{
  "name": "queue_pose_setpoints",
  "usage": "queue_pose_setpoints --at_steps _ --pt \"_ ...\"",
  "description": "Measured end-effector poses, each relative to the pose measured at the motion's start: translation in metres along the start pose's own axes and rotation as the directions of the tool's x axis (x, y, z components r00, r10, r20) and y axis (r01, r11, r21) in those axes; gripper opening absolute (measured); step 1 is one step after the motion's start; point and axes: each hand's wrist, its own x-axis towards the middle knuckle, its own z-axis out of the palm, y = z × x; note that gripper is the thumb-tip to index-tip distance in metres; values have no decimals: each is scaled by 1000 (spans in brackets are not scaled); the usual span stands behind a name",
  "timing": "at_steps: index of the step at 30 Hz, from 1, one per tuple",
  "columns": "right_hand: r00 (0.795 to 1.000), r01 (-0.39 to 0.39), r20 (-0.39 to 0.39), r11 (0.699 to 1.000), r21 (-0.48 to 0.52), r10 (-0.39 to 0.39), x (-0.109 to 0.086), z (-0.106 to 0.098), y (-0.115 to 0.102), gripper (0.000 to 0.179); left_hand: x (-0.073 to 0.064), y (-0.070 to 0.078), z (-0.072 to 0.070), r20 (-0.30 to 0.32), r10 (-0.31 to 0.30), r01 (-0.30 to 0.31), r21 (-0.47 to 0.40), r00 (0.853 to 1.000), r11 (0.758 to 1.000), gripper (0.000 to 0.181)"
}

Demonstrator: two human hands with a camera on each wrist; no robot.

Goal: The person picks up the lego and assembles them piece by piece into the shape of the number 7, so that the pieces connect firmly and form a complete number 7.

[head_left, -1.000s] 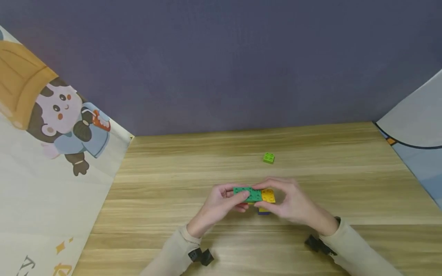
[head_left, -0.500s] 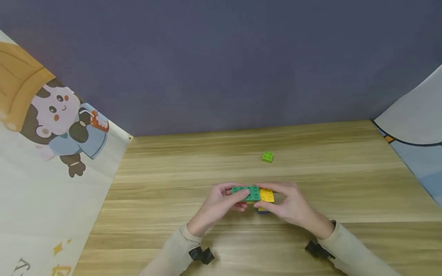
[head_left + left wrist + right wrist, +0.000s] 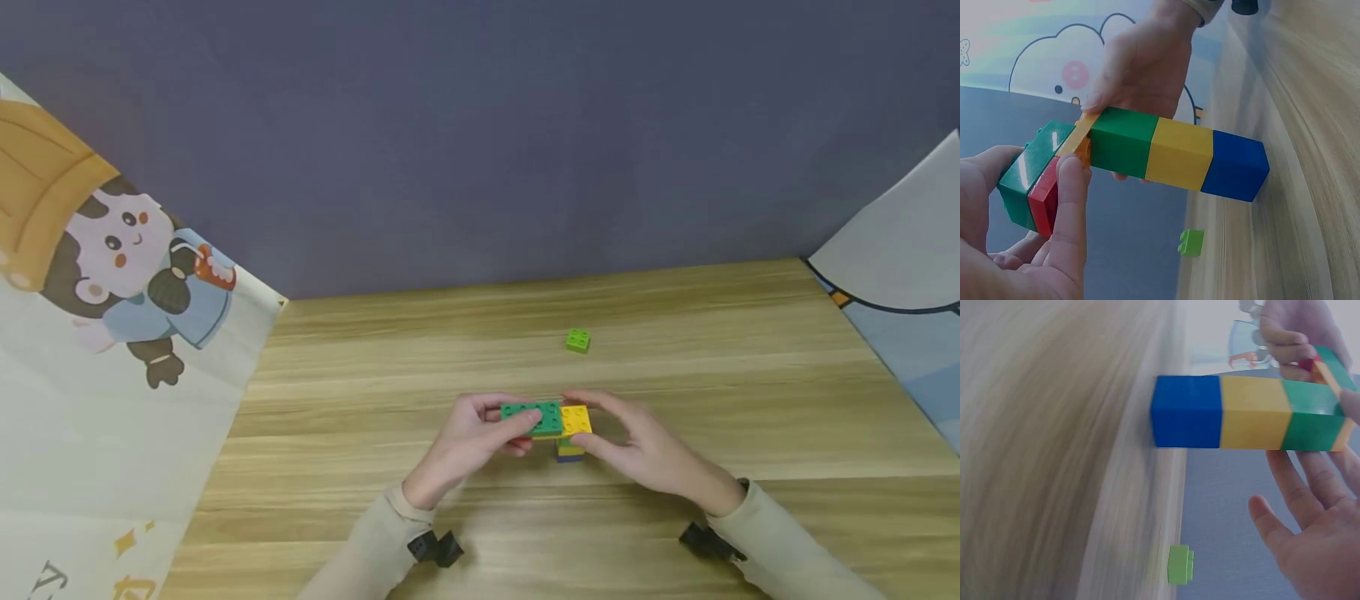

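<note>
Shifted right since half a second ago: my right hand [image 3: 652, 450], baring more of the brick tower [image 3: 570, 450]. Head view: tower between my hands; left hand [image 3: 476, 435] pinches the green brick [image 3: 551, 421] joined at its upper left, thumb on top. Lime brick [image 3: 577, 340] sits toward the desk's [image 3: 360, 350] back edge. Left wrist: red brick [image 3: 1041, 199] under the green one, by my left fingers. Right wrist: right fingers spread, thumb opposite, straddling tower top; can't tell if pinching.
</note>
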Motion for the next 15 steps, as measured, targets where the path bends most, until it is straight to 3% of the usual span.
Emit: queue_pose_setpoints --at_steps 3,11,15 --pt "998 -38 -48 999 20 39 -1 -3 2 45 1 -1 0 3 14 -14 15 1000 1000 38" --pt "996 2 -86 1000 3 -1 1 -1 4 43 0 -6 1 -14 64 -63 99 998 993 38" --pt "994 15 -108 1000 7 -14 -1 2 7 43 -1 -8 5 -19 150 -146 140 989 979 36"
